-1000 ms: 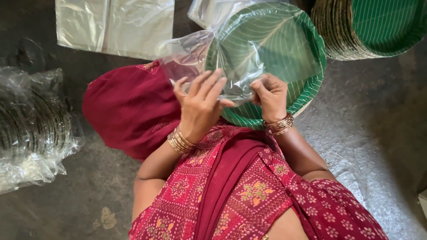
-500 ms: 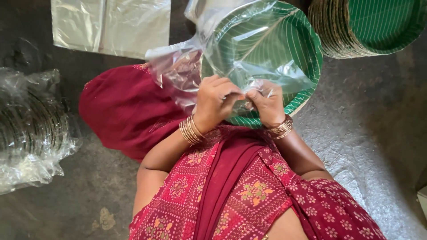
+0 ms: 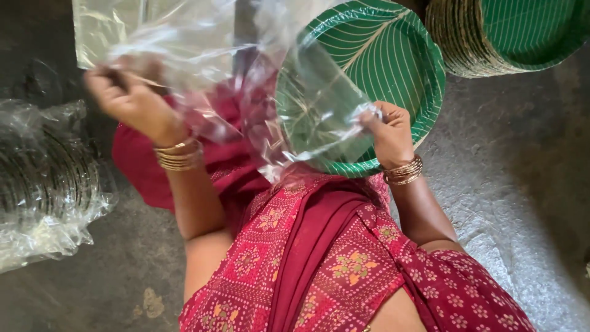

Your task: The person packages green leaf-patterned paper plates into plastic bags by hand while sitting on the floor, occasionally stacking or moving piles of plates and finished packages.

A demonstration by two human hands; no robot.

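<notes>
left hand (image 3: 132,101) at 10 o'clock pinches one bag (image 3: 246,80) edge, right hand (image 3: 387,132) the other — bag stretched over the plate (image 3: 393,67). best to keep the mouth taut, pull evenly.

The clear plastic bag (image 3: 203,67) veils the left hand's fingers (image 3: 117,83) and blurs them. The second stack of green plates (image 3: 510,34) is cut off by the top and right edges. The wrapped bundle (image 3: 43,184) runs off the left edge, contents dim.
</notes>
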